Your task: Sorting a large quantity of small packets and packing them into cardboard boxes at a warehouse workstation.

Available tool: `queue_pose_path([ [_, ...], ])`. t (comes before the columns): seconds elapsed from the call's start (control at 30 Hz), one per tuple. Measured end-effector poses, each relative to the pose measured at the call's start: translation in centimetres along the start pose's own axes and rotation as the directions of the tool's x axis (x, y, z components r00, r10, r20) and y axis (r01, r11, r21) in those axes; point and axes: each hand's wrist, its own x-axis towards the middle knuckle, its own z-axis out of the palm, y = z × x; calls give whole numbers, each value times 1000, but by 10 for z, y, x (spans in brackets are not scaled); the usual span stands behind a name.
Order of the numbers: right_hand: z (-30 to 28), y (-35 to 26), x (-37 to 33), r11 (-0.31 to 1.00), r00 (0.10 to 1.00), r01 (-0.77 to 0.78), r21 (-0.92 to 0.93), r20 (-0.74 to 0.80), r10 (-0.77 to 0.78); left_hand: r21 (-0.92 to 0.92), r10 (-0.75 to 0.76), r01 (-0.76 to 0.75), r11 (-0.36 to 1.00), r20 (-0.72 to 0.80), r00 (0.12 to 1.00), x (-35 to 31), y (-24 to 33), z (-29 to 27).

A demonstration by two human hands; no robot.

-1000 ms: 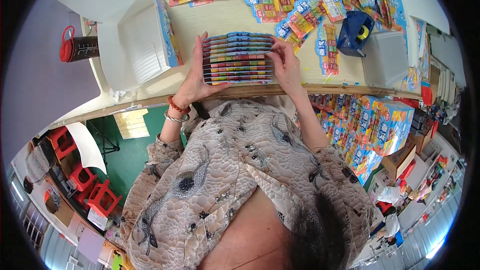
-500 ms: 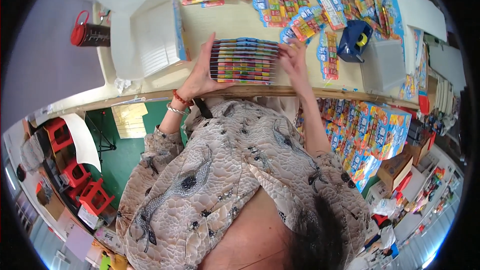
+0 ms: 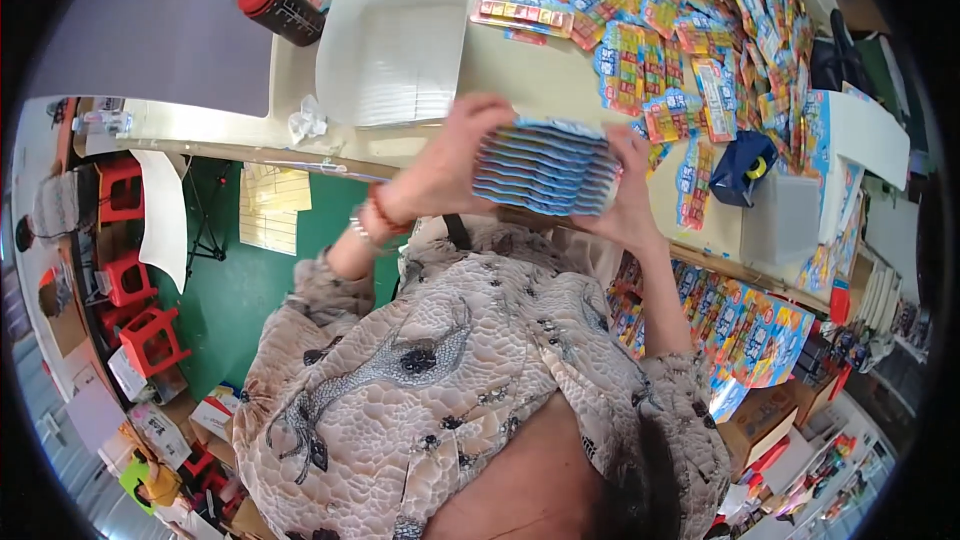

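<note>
Between my two hands I grip a stack of blister-card packs, held up near the table's front edge with its wavy blue card edges showing. My left hand wraps the stack's left end, and my right hand closes on its right end. Just beyond my left hand stands a white open box with its flap raised. Right of the stack, a single card pack lies flat on the table.
Many colourful card packs are heaped across the far right of the table. A blue tape dispenser and a clear plastic box stand at the right. A red-lidded bottle is at the far left. Printed cartons sit below the table edge.
The stack has come off the table and tipped, so its blue card edges now show. My right hand has closed on its right end. The view has turned left.
</note>
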Motion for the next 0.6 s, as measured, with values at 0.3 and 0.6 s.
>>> queue_pose_path([
  [0.3,74,-52,188,974,971,221,44,81,-224,157,-153,153,976,-8,988,29,-12,-178],
  [0.6,73,-22,163,886,964,217,-409,231,-129,96,-234,224,970,109,966,13,-72,-145],
])
